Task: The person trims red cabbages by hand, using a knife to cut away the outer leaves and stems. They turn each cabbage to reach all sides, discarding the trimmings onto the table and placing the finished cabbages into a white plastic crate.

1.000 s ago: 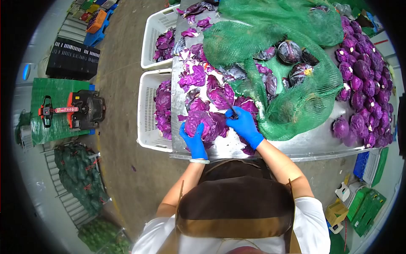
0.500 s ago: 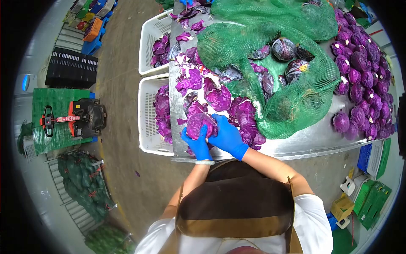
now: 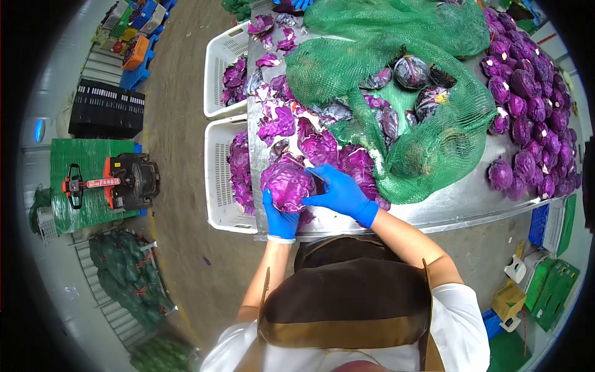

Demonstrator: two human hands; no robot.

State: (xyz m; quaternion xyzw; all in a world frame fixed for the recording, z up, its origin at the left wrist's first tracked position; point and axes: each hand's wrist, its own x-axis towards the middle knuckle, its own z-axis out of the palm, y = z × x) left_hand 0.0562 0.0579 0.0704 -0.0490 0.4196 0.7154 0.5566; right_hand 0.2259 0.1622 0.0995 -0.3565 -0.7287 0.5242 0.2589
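Observation:
My left hand (image 3: 279, 218), in a blue glove, grips a red cabbage (image 3: 287, 184) from below, at the near left corner of the steel table (image 3: 446, 208). My right hand (image 3: 339, 192), also gloved in blue, rests against the cabbage's right side. It holds a small dark knife (image 3: 317, 178) with the blade at the head. Loose purple leaves (image 3: 319, 146) lie on the table just behind the cabbage.
A green net sack (image 3: 396, 80) with several cabbages covers the middle of the table. Trimmed heads (image 3: 533, 111) are piled at the right. Two white crates (image 3: 215, 186) of leaves stand at the left. A pallet jack (image 3: 114, 180) and green sacks (image 3: 127, 273) are on the floor.
The cabbage has been lifted and turned toward the table's left edge. My left hand moved under it, and my right hand came from behind the head to its right side.

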